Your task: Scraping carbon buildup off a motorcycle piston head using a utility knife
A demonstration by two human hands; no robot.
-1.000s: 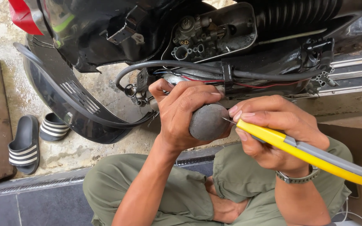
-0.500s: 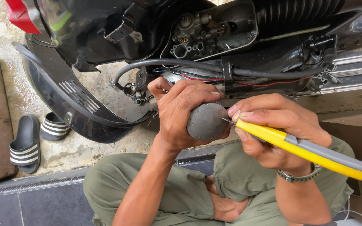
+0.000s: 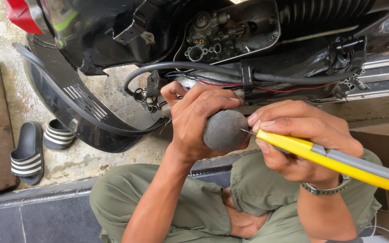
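We hold a rounded grey metal part [image 3: 224, 130] in our left hand [image 3: 194, 121], the fingers wrapped closed over its top and far side, so it sits at the centre of the view, just below the open engine bay [image 3: 230, 31] of the black scooter at twelve o'clock. Our right hand [image 3: 300, 139] is clenched shut around a yellow-and-grey hand tool [image 3: 338, 159], whose handles run off toward four o'clock. Its thin metal tip [image 3: 247, 132] touches the part's right edge at three o'clock. We judge the step in hand to be picking or scraping at that edge. The next move seems to call for a steady left grip and a small, controlled push of the tip. A pair of striped sandals [image 3: 39, 148] lies on the concrete floor [image 3: 104, 90] at nine o'clock.
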